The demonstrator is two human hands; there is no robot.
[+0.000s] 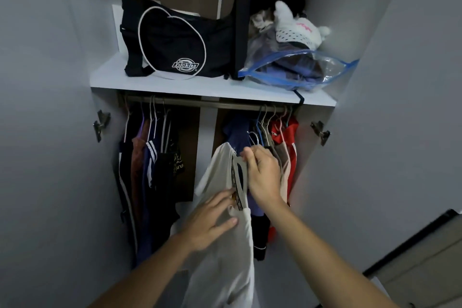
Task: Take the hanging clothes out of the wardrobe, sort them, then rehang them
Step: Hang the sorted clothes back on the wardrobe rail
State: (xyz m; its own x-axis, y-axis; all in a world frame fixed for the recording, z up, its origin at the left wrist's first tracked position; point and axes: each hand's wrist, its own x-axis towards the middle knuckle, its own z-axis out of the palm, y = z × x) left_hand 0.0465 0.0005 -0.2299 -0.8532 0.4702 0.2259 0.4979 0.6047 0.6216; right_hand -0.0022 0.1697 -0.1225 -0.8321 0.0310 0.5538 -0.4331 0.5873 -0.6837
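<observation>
A pale cream shirt [222, 252] hangs in front of the open wardrobe, below the rail [205, 102]. My right hand [262, 172] grips the top of the shirt at its collar, where the hanger's wire hook [254, 138] sticks up. My left hand [212, 220] lies flat on the shirt's front with fingers straight, touching the collar edge. Dark garments [150, 172] hang on the rail's left end. Blue, grey and red garments [285, 155] hang crowded at the right end, right behind my right hand.
The shelf [160, 84] above the rail carries a black bag [175, 40] and a clear zip bag of clothes [295, 67] with a white cap on top. Both wardrobe doors stand open at the sides. A dark-edged piece of furniture [420, 257] is at the lower right.
</observation>
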